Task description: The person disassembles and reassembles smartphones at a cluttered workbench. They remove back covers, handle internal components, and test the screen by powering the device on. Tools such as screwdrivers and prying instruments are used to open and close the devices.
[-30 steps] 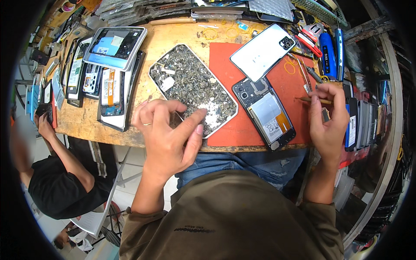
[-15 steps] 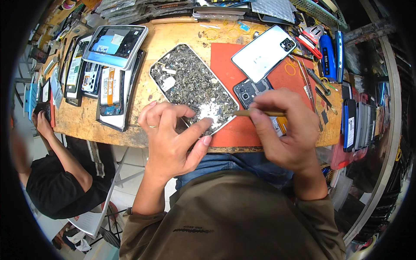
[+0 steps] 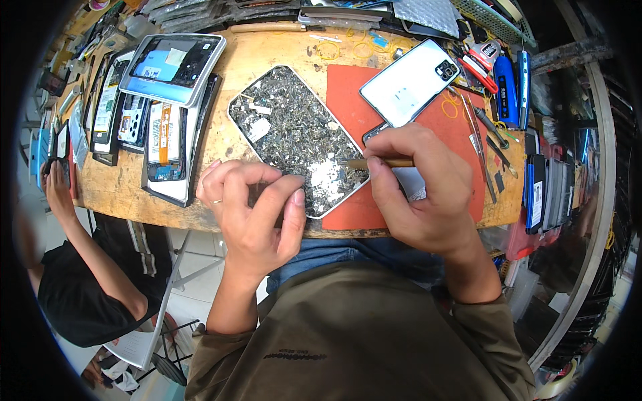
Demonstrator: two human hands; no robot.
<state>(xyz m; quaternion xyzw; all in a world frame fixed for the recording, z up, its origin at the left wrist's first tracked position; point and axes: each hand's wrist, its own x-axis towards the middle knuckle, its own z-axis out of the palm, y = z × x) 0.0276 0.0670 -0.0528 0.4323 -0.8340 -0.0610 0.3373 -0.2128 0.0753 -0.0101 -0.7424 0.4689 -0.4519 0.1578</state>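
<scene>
A white-rimmed tray full of small metal parts, perhaps screws, lies slanted in front of me. My left hand is at its near left edge, fingers curled, with thumb and forefinger tips close together. Whatever is between those tips is too small or hidden to make out. In my right hand is a slim brass-coloured tool, pinched between thumb and fingers, its tip over the parts near the tray's right rim. Beyond that hand lies a pale shiny phone. Another phone beneath is mostly hidden by the hand.
An orange-red mat lies under the tray's right side and the phones. Opened phones are stacked at left. Tweezers, a soldering iron and a blue tool lie at right. At far left, another person's hand holds a dark device.
My left forefinger has drawn back from the parts toward the thumb, and that hand has shifted left. My right hand has moved slightly left, bringing the tool's tip farther over the tray.
</scene>
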